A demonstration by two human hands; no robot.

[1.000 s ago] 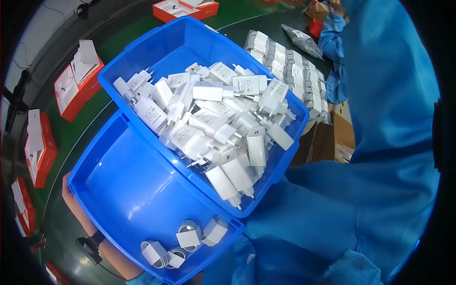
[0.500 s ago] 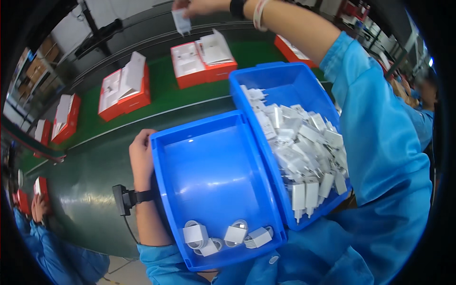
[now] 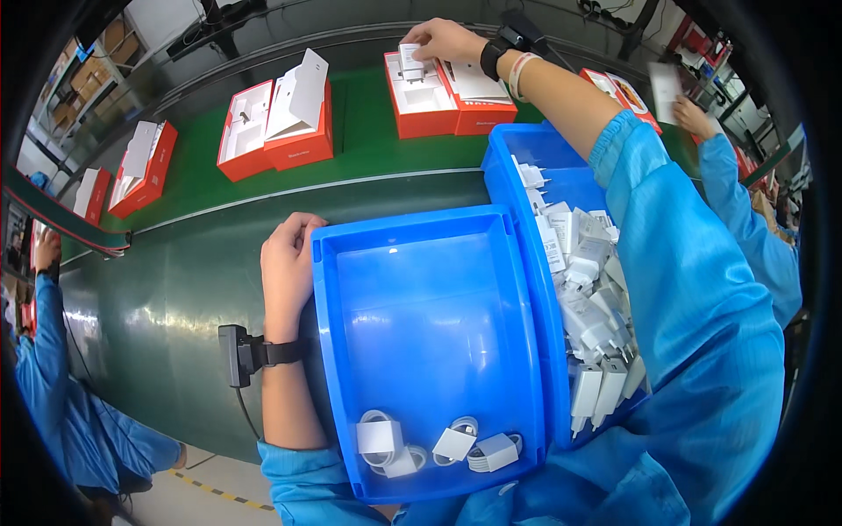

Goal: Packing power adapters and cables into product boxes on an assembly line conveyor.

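Note:
My right hand pinches a white charger plug at the far side, over the left compartment of an open red-and-white box. Whether the charger touches the box insert, I cannot tell. Close to me is a blue bin with several coiled white cables in paper bands along its near end. My left hand has its fingers curled at this bin's far left corner, gripping the rim. Under my right arm stands a second blue bin, holding a heap of white charger plugs.
More open red boxes stand along the green conveyor belt. A co-worker's hand holds a white flat piece at the right. Another person's sleeve shows at the left, beside the dark green worktop.
My right hand has brought the charger from above the belt's far side down to the box. Boxes and bins now appear farther right in the picture. My left hand stays at the bin corner.

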